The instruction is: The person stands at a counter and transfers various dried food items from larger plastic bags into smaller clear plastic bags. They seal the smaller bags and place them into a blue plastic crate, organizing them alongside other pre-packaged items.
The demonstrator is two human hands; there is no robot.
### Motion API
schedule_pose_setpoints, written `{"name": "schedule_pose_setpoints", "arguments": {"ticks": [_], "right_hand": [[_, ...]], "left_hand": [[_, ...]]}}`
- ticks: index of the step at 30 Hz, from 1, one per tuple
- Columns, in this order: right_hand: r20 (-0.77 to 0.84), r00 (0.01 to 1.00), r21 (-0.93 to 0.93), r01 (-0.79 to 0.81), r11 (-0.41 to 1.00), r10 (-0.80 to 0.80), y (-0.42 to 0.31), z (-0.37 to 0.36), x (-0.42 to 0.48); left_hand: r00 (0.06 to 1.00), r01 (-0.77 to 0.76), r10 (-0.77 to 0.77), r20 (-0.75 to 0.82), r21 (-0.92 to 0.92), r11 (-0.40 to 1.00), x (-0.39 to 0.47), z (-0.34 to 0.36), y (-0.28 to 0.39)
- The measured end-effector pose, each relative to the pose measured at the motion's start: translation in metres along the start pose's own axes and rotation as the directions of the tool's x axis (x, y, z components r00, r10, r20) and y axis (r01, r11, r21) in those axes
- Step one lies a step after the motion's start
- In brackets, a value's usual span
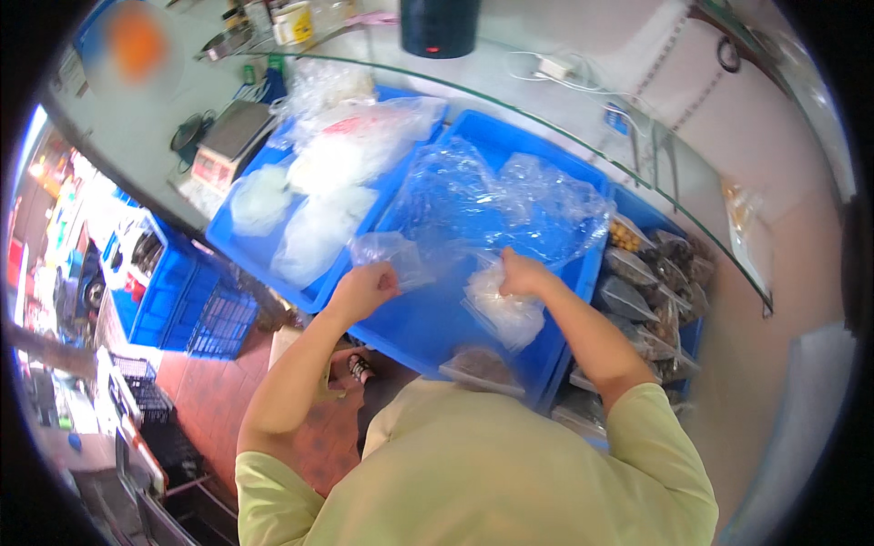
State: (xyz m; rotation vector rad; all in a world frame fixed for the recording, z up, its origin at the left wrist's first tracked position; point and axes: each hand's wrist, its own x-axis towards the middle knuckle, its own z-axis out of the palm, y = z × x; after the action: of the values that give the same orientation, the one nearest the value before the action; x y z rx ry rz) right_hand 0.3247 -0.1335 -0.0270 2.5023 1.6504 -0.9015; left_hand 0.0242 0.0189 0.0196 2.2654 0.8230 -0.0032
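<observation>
My left hand (365,290) pinches a clear plastic bag (392,256) over the near left edge of a blue plastic tray (423,327). In that tray my right hand (526,273) has its fingers on a bundle of clear plastic bags (509,310) with something whitish showing through. Whether the right hand grips the bundle or only presses on it is hard to see. Crumpled clear plastic film (457,184) covers the far part of the tray. A bag of brown contents (481,368) lies at the near edge, against my shirt.
A second blue tray (263,263) holds white-filled bags (328,225). To the right, a blue bin (625,198) is heaped with filled bags (631,266). A glass shelf edge (491,99) crosses above the trays. A weighing scale (232,140) stands back left; blue crates (177,293) sit on the tiled floor.
</observation>
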Motion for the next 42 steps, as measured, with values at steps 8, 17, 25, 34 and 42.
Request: {"name": "schedule_pose_setpoints", "arguments": {"ticks": [8, 17, 25, 34, 42], "right_hand": [[-0.326, 0.927, -0.394, 0.045, 0.918, -0.185, 0.009, 0.109, -0.007], [-0.191, 0.909, -0.449, 0.256, 0.856, -0.371, 0.027, 0.097, -0.077], [-0.280, 0.950, 0.124, 0.175, 0.977, -0.134, 0.041, 0.070, -0.029], [-0.354, 0.933, 0.216, 0.146, 0.965, -0.061, 0.057, 0.058, -0.035], [-0.537, 0.841, 0.741, 0.434, 0.512, 0.065, 0.003, -0.036, -0.108]], "left_hand": [[0.946, -0.083, -0.109, -0.305, -0.554, 0.828, 0.003, 0.053, 0.044], [0.963, 0.135, -0.266, 0.038, -0.923, 0.360, -0.008, 0.086, 0.030], [0.938, 0.252, -0.283, 0.199, -0.953, 0.166, -0.053, 0.067, 0.058], [0.941, 0.187, -0.331, 0.072, -0.924, 0.332, -0.054, 0.065, 0.053], [0.954, 0.007, -0.170, -0.246, -0.551, 0.834, -0.038, 0.082, 0.079]]}}
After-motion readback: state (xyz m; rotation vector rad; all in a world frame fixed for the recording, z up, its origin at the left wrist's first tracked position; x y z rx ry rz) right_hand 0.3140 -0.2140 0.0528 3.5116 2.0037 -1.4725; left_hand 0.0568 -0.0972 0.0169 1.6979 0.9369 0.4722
